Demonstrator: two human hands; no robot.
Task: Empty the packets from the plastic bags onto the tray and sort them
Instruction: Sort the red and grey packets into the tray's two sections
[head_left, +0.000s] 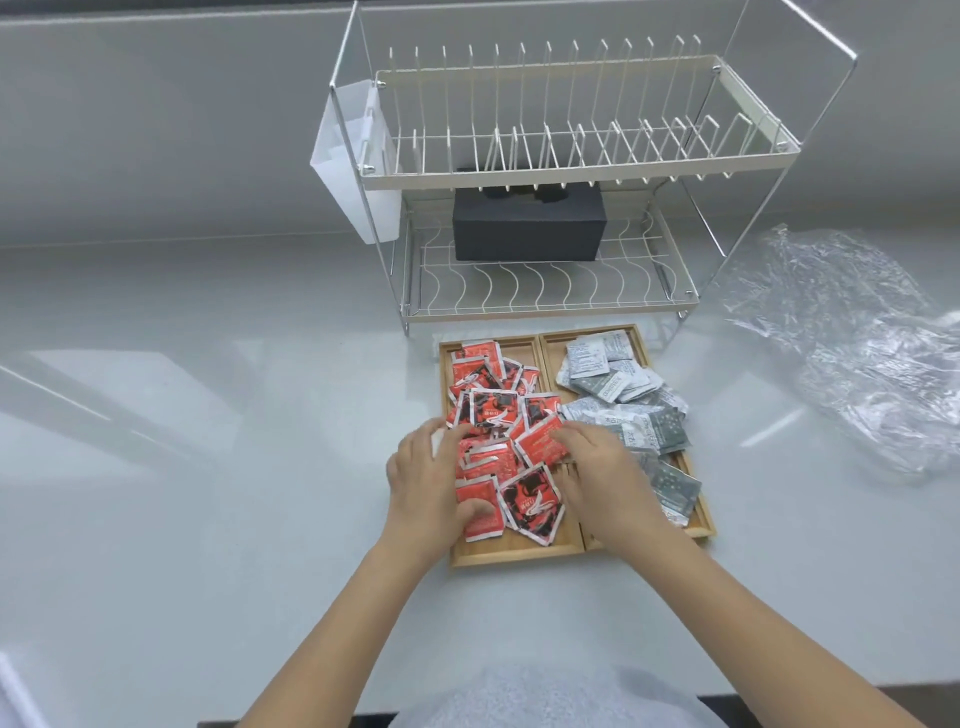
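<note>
- Currently, the left hand (426, 478) lies flat on the red packets (493, 441), fingers (441, 431) extended and slightly spread; the thumb rests on a red packet at the near left corner. No packet is pinched.
- The right hand (597, 473) lies palm down across the middle divider of the tray (519, 556), fingers (566, 434) straight and touching the right edge of the red pile. It holds nothing.
- Judgement: the two flat hands bracket the red pile from either side, which suits pressing and herding loose packets into one compartment rather than lifting them singly.
- Both forearms reach forward from the near table edge and converge on the tray.
- The tray sits on the table (208, 467) in two wooden compartments: red packets fill the left one, grey packets (623, 405) fill the right one and spill slightly over its right rim.
- Judgement: sorting by colour appears nearly complete; tidying remains.
- The plastic bags (857, 364) lie crumpled on the table, well apart to the right, apparently emptied.
- A wire dish rack (571, 156) stands just behind the tray, with a black box (524, 228) on its lower shelf.
</note>
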